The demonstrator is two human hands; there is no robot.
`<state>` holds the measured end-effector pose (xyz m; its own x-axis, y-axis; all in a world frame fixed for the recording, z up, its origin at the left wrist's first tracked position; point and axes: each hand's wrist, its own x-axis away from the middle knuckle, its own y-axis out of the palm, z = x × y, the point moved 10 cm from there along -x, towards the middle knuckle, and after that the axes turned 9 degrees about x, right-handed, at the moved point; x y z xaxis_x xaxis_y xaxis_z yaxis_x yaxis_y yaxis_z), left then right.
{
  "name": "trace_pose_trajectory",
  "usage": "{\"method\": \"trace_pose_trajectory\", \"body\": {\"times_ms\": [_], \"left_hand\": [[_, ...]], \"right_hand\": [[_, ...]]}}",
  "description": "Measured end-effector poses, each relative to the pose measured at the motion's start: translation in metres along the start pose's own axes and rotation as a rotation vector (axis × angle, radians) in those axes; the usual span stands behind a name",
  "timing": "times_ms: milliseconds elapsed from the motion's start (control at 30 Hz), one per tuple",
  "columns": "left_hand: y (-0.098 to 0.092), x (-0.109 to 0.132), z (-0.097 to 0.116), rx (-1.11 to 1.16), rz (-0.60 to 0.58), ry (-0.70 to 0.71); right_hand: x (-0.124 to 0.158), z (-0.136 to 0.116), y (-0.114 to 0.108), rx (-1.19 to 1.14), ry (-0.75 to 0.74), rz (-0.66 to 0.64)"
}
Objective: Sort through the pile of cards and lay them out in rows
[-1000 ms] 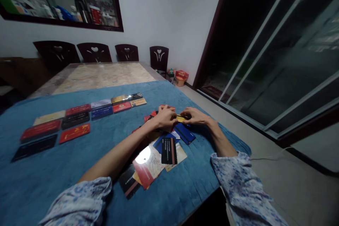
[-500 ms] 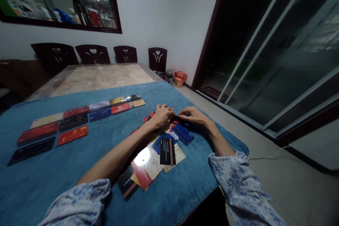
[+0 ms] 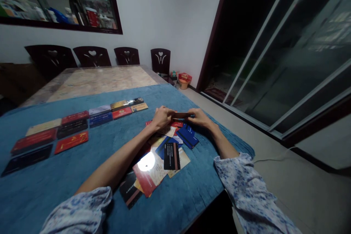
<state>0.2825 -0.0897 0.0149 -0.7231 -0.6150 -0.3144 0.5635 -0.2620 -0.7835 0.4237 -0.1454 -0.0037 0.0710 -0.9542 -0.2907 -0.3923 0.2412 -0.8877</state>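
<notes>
Between my two hands a dark card (image 3: 181, 114) is held level, just above the far end of a loose heap of cards. My left hand (image 3: 163, 117) is closed on its left end, and my right hand (image 3: 199, 117) pinches its right end. Under and in front of them lie a blue card (image 3: 187, 138), a black card with a brown stripe (image 3: 172, 156) and a shiny red and cream card (image 3: 150, 173). At the near end of the heap is another black striped card (image 3: 129, 189). Some cards are hidden by my left forearm.
Rows of cards lie to the left, among them an orange-red card (image 3: 71, 142), a dark navy card (image 3: 27, 159) and a blue card (image 3: 101, 119). A blue cloth (image 3: 109, 175) covers the near table. Dark chairs (image 3: 92, 56) stand beyond; sliding glass doors (image 3: 287, 62) are at right.
My hands have raised the dark card level between them from the heap's far end. My left hand has shifted slightly left, and the whole view has turned a little to the right.
</notes>
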Motion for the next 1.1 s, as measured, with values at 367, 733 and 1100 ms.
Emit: {"method": "trace_pose_trajectory", "body": {"times_ms": [367,733,1100], "left_hand": [[0.002,-0.002,-0.007,0.035,0.034,-0.007],[0.002,-0.001,-0.013,0.023,0.053,-0.032],[0.0,-0.001,-0.012,0.062,0.105,-0.031]], "right_hand": [[-0.004,0.007,0.006,-0.08,0.048,0.032],[-0.002,-0.001,-0.021,-0.039,0.02,0.271],[-0.003,-0.011,-0.02,-0.128,-0.001,0.359]]}}
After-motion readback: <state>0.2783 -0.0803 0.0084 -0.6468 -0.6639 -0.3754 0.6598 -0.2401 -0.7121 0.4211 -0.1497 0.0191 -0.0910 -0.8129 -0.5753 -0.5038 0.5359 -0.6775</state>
